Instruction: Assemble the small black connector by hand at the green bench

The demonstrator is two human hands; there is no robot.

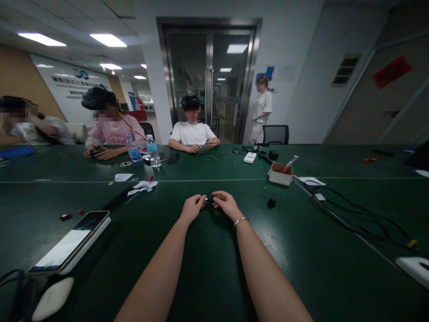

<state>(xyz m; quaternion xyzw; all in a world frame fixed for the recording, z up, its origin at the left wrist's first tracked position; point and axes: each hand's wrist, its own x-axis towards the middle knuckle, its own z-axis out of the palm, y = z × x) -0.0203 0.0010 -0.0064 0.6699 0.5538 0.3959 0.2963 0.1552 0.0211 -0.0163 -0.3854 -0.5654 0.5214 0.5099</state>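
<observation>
Just above the green table, both my hands meet over a small black piece with a silvery end [210, 200]; its exact kind is too small to tell. My left hand [193, 209] pinches its silvery left end between thumb and fingers. The fingertips of my right hand [227, 205] are closed on its dark right end, and a silver bracelet [240, 221] circles that wrist. To the right of my right hand lies a small black adapter-like item [272, 201].
A phone on a white box [72, 241] lies at left, with scraps of paper [142, 187] beyond. Further back stand two water bottles [153, 152]. On the right are a small cardboard box [280, 174] and black cables [362, 210]. Several people are across the table.
</observation>
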